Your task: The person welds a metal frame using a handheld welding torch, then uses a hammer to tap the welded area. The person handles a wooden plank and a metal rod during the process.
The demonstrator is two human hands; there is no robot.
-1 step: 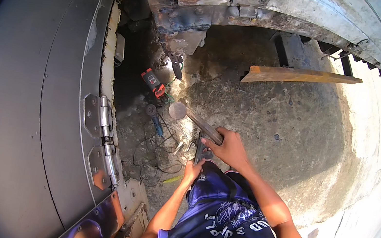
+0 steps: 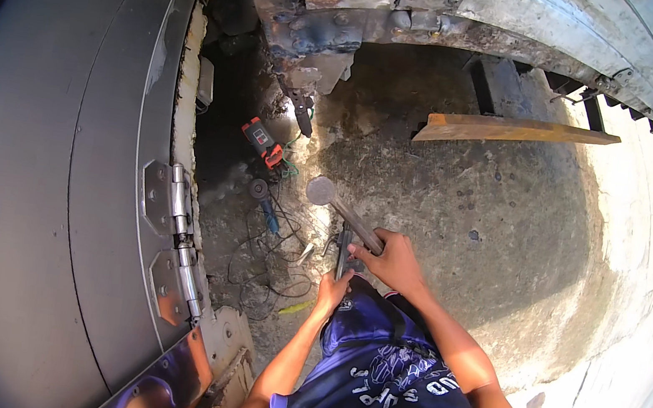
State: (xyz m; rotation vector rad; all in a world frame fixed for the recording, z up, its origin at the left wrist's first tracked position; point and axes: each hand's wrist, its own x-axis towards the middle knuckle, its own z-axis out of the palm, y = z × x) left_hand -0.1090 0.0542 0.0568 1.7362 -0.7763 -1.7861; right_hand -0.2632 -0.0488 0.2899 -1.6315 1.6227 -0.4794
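Observation:
My right hand (image 2: 398, 264) is closed round the handle of a hammer (image 2: 346, 212). The hammer's round, worn grey head points up and to the left, over the concrete. Just below and to the left, my left hand (image 2: 332, 291) grips a narrow dark metal piece (image 2: 343, 250) that stands nearly upright in the picture. Its exact kind I cannot make out, and its lower end is hidden by my fingers. The hammer handle passes close by the piece's upper end; whether they touch is unclear.
A blue angle grinder (image 2: 265, 207) and a grey-orange boxy device (image 2: 262, 144) lie on the concrete floor (image 2: 460, 215) among loose cables. At left stands a grey door panel (image 2: 54, 163) with metal hinges (image 2: 188, 272). A wooden plank (image 2: 514, 132) lies below the rusty white metal frame (image 2: 524, 14).
The hammer head has shifted slightly to the right, and my right hand has moved slightly with it. My left hand and the metal piece are almost still.

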